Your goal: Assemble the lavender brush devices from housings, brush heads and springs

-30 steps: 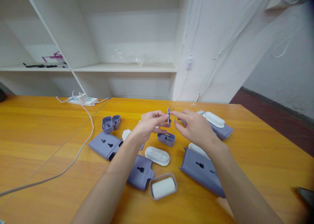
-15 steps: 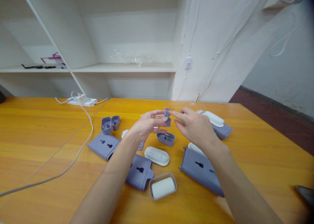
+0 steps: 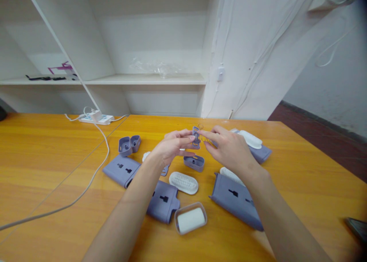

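A small purple plastic bracket is pinched upright between the thumb and fingers of my left hand. Thin wire springs show at its right side, partly behind my right hand. My right index fingertip touches the bracket's edge, while the thumb sits lower, with spring coils between them. The far ends of the coils are hidden. Below the hands stands an open purple oval casing. Nearer lies a white bristled oval piece, in front of a clear tray with a white block.
Purple slotted housings lie right, centre and left. Two purple cups stand at left. A white oval piece rests on another purple part. A power strip and its cable occupy the left; a dark object lies far right.
The bracket has turned slightly in my left fingers. My right index finger has shifted a little along its edge; everything on the table stays put.
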Action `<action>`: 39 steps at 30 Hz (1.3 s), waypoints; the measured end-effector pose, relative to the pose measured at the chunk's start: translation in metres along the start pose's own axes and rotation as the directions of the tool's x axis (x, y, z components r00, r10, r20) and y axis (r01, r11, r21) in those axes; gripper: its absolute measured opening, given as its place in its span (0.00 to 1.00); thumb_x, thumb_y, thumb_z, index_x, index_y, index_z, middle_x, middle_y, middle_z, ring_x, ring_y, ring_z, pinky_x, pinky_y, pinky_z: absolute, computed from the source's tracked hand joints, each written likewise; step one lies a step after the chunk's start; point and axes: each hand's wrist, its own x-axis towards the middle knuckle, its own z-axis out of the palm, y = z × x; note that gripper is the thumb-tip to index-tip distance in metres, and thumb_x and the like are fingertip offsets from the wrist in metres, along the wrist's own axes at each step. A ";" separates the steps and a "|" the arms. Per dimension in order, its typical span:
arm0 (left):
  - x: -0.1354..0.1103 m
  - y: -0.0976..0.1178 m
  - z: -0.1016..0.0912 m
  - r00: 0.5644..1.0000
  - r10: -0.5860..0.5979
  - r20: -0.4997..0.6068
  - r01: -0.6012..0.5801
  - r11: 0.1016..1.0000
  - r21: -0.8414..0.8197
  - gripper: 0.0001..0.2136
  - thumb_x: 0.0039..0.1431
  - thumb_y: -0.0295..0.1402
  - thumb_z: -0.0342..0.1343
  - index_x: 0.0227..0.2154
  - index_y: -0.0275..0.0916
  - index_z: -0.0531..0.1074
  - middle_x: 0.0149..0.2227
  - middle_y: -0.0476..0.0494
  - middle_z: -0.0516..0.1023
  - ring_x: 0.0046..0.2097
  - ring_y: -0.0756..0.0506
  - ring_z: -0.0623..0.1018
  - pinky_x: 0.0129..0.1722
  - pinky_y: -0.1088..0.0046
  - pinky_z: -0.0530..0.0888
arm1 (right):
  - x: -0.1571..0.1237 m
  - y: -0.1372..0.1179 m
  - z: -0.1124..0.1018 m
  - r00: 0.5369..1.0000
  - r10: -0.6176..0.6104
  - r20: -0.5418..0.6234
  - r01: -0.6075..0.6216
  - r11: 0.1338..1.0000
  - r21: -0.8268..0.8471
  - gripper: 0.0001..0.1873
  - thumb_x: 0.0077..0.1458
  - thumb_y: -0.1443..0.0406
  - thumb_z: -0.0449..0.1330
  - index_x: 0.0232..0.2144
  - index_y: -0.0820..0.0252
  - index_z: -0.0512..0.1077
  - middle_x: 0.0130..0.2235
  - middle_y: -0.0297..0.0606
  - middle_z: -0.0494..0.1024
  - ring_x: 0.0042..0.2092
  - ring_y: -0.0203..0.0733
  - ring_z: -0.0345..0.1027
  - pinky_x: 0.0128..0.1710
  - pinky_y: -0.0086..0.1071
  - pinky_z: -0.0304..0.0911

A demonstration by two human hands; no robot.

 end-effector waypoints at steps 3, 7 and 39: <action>-0.001 0.002 0.001 1.000 -0.001 -0.008 0.001 1.000 0.025 0.15 0.54 0.34 0.63 0.44 0.35 0.76 0.44 0.36 0.76 0.39 0.45 0.79 0.38 0.64 0.78 | 0.000 0.001 0.001 1.000 0.000 0.001 0.000 0.999 0.055 0.19 0.58 0.63 0.56 0.51 0.45 0.74 0.36 0.36 0.76 0.30 0.39 0.68 0.27 0.32 0.50; -0.003 0.004 0.006 0.999 0.005 -0.042 -0.001 0.997 0.081 0.14 0.53 0.35 0.64 0.41 0.35 0.77 0.42 0.37 0.76 0.36 0.46 0.79 0.37 0.65 0.78 | 0.001 0.003 0.003 0.999 0.010 0.031 -0.015 0.989 0.149 0.20 0.57 0.64 0.57 0.51 0.45 0.74 0.37 0.36 0.76 0.31 0.38 0.68 0.29 0.30 0.54; 0.004 -0.005 0.017 0.975 0.114 -0.191 -0.069 0.972 0.226 0.05 0.56 0.28 0.57 0.30 0.33 0.78 0.35 0.40 0.79 0.32 0.49 0.79 0.35 0.71 0.78 | 0.002 0.002 0.019 0.974 -0.198 -0.110 0.198 0.980 -0.013 0.17 0.59 0.71 0.54 0.46 0.49 0.75 0.43 0.35 0.80 0.52 0.49 0.63 0.62 0.60 0.35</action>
